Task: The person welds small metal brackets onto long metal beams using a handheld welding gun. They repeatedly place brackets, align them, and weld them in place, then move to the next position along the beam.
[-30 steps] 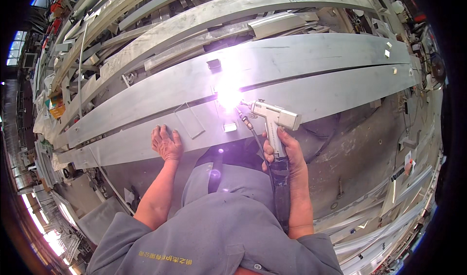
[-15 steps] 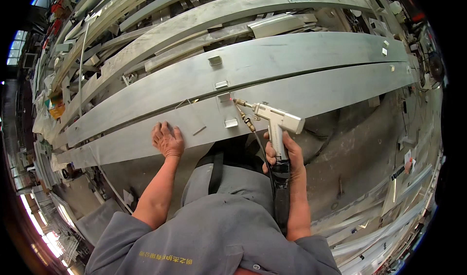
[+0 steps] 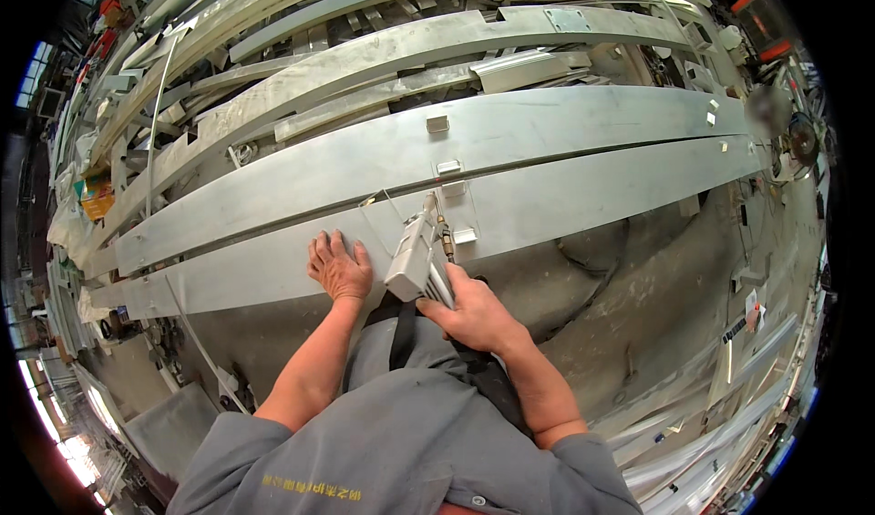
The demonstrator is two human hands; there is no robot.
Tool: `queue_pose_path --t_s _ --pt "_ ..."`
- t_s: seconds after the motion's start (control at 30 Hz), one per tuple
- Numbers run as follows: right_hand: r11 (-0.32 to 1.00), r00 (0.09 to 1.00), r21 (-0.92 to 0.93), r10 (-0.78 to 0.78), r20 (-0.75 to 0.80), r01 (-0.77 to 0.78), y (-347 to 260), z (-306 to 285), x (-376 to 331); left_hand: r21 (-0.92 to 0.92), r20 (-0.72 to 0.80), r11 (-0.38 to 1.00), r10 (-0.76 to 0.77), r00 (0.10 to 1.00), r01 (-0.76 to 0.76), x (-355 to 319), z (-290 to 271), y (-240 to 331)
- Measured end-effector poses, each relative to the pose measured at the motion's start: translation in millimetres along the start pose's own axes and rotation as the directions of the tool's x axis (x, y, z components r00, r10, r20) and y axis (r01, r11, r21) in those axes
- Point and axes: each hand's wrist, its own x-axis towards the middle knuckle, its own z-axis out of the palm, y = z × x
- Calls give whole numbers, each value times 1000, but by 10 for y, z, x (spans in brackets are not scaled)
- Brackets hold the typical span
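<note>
mid-frame, the right hand wraps the gun, apparently lining it up beside the clip, contact hard to tell, the left hand spread on the plate, steady aim seemingly needed next.

The right hand is turned inward now; its welding gun sits near the left hand's fingers, no longer well rightward.

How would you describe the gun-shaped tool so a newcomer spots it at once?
Find the two long, pale metal panels crossing the middle. Over the nearer one's lower edge, the right hand grips the gun-shaped tool. Its boxy silver body and narrow nozzle set it apart from the small metal pieces nearby.
</note>
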Motion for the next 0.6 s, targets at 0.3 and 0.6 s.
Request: queue_pose_path --t_s 0.3,0.6 --pt "949 976 -254 152 -153 -188 -207 505 262 -55 40 998 43 998 -40 -38 -4 -80" --pt "950 951 -204 183 -248 -236 -244 712 306 -130 76 987 102 992 -91 -20 -10 -128"
